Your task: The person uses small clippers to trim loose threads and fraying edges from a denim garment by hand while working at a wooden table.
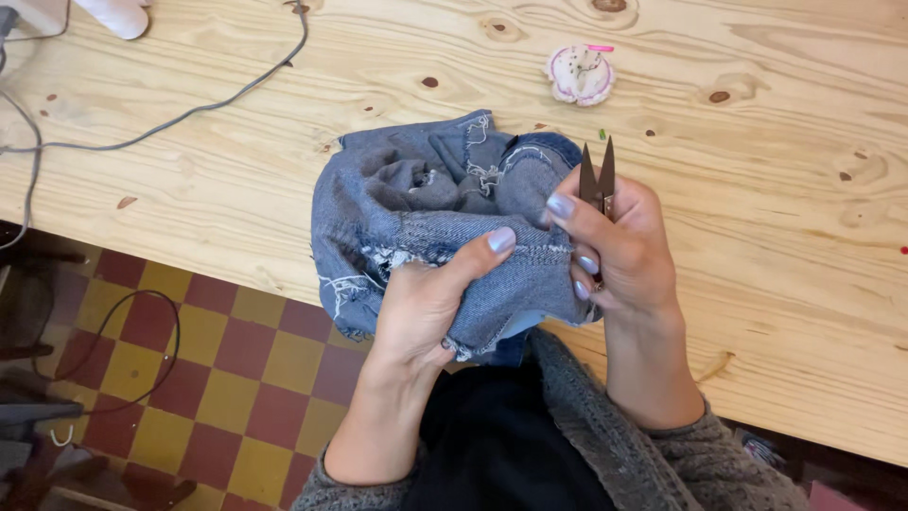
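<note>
Directly below the camera, a person is sitting at a pale pine worktop and working on a bundle of blue denim. No box, bowl or tray is showing anywhere; the nearest thing to a holder is a small round pincushion, white with a pink frilled edge, which is sitting further back on the worktop and carrying a few pins, one with a bright pink head.

The denim is lying at the near edge of the worktop, partly hanging over it toward the person's lap. It is looking worn and crumpled, folded in on itself, with frayed white threads showing along its torn edges and a line of stitching running across the front fold.

The left hand is gripping the front fold of the cloth, its grip closed on the fabric with the thumb pressing on top. The right hand is holding small dark thread snips, its grip wrapped around the handles while the two pointed blades are standing upward, slightly parted, just beside the cloth. Both hands are wearing pale lilac nail polish, and grey knitted sleeves are covering the forearms.

A grey cable is trailing across the far left of the worktop. Below the edge, a red and yellow checked floor is showing.
</note>
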